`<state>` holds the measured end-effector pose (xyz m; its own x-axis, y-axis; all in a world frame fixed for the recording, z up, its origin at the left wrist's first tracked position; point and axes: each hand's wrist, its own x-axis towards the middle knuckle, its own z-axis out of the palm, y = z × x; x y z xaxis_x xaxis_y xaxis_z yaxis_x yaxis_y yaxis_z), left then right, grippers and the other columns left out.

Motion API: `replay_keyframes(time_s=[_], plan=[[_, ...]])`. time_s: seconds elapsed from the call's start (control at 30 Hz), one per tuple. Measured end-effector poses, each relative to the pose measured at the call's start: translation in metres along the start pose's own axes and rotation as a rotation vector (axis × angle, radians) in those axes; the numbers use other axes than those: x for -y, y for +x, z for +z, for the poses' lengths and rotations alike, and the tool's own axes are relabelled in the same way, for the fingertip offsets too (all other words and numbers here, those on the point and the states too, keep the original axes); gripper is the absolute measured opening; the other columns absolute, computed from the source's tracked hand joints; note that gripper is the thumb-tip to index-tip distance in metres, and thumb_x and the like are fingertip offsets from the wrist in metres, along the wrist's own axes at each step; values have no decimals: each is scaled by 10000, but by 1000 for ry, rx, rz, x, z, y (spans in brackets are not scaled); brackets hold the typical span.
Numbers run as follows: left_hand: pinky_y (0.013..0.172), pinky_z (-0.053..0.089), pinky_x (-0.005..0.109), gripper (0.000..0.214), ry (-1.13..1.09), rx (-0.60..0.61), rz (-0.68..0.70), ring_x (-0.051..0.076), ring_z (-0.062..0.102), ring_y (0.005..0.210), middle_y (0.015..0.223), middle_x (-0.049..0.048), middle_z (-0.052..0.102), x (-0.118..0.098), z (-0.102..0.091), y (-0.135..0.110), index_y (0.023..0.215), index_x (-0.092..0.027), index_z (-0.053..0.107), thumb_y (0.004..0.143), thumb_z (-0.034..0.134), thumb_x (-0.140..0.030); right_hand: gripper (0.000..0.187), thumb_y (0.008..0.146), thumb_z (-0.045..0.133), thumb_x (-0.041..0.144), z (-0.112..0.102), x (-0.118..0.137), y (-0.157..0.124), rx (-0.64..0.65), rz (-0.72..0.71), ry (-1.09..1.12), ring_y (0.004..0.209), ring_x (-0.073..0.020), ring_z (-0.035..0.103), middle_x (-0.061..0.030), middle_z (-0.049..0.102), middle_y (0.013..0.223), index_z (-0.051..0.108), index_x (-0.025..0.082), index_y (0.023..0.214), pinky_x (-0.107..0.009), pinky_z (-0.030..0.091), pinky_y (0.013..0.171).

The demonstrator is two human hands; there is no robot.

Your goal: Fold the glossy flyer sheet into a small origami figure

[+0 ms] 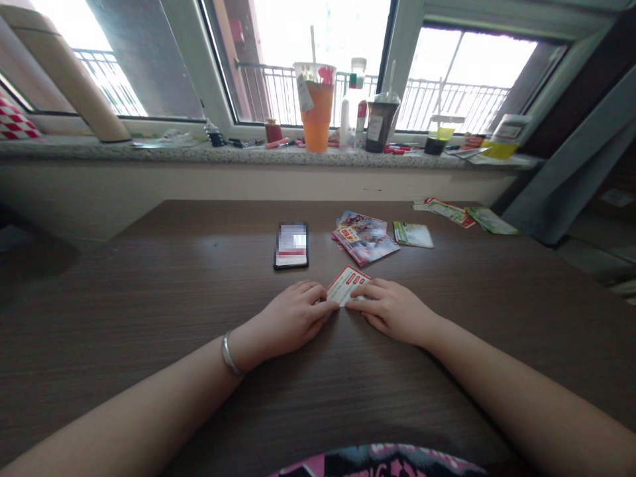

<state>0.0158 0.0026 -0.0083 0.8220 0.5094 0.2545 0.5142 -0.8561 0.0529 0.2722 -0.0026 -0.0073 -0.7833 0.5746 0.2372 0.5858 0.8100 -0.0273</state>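
Observation:
A small white and red paper card (346, 283) lies on the dark wooden table (149, 298) in front of me. My left hand (291, 318), with a silver bracelet at the wrist, pinches the card's near left edge with curled fingers. My right hand (392, 310) presses its fingertips on the card's near right edge. Both hands rest on the table top. Just beyond the card lies a pile of colourful leaflets (365, 237).
A phone (291, 245) lies face up left of the leaflets. More leaflets (413, 234) lie at the far right of the table. On the stone windowsill (149, 154) stand an orange drink cup (316, 106), a dark drink cup (381, 119), bottles and small items.

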Motion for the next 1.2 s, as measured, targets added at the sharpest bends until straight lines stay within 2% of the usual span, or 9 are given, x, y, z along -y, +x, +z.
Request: replay_keyframes(time_s=[0.17, 0.33, 0.57, 0.87, 1.2], plan=[[992, 439, 425, 260, -27, 0, 15, 229, 544, 1076, 1124, 91, 602, -2, -2, 2, 1132, -196, 610, 951, 424, -202, 333, 933, 460, 215, -2, 5, 2, 3, -6, 11, 1042, -223, 538, -61, 630, 1194, 620, 248, 1223, -392, 461, 940], [1024, 429, 435, 325, -48, -20, 47, 233, 525, 1156, 1213, 88, 588, 0, 1, 1, 1245, -226, 558, 945, 441, -188, 315, 914, 482, 193, 0, 4, 3, -3, -2, 13, 1020, -217, 541, -60, 643, 1171, 633, 240, 1186, -381, 467, 913], [1016, 436, 439, 348, -16, -1, 51, 236, 534, 1143, 1217, 86, 584, 0, 1, 3, 1271, -247, 545, 936, 466, -193, 303, 904, 494, 193, 3, 2, 5, -13, -16, -24, 1010, -223, 533, -60, 632, 1163, 627, 247, 1171, -376, 469, 881], [1026, 418, 448, 303, 30, 24, 32, 245, 530, 1138, 1203, 93, 586, -4, 3, 6, 1229, -226, 558, 942, 462, -220, 296, 900, 484, 203, -1, 2, 6, 64, 10, -89, 1030, -233, 521, -77, 607, 1149, 620, 264, 1156, -372, 458, 860], [1011, 426, 433, 259, 7, 26, 39, 239, 536, 1129, 1193, 90, 590, -2, 0, 2, 1173, -217, 584, 936, 483, -231, 273, 890, 474, 177, -3, -5, 1, 85, 41, -30, 1004, -215, 521, -65, 613, 1128, 649, 249, 1087, -362, 453, 871]])
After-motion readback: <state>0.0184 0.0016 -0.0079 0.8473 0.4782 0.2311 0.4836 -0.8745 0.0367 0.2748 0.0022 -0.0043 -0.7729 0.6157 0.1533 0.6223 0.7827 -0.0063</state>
